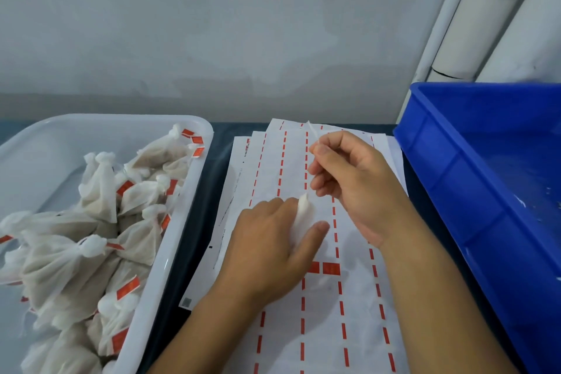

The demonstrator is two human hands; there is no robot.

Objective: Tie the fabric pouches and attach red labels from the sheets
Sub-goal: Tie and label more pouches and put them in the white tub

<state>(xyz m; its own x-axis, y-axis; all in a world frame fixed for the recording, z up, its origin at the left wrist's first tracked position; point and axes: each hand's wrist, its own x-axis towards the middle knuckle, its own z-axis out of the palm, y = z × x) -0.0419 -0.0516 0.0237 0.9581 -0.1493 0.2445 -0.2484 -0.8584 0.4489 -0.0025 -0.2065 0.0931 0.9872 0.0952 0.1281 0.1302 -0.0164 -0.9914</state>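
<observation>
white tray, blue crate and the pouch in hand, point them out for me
white tray (pixel 198 158), head view, on its right rim
blue crate (pixel 449 173), head view, on its left outer wall
pouch (pixel 300 215), head view, on its twisted neck above the left hand

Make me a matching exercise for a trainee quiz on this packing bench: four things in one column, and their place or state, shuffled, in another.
Things:
1. white plastic tray
2. blue plastic crate
3. left hand
4. right hand

Places or states:
A. pinches a thin white string, raised above the sheets
B. at the left, full of tied fabric pouches with red labels
C. at the right edge of the table
D. grips a small white fabric pouch over the white label sheets

Pairs: 1-B, 2-C, 3-D, 4-A
</observation>
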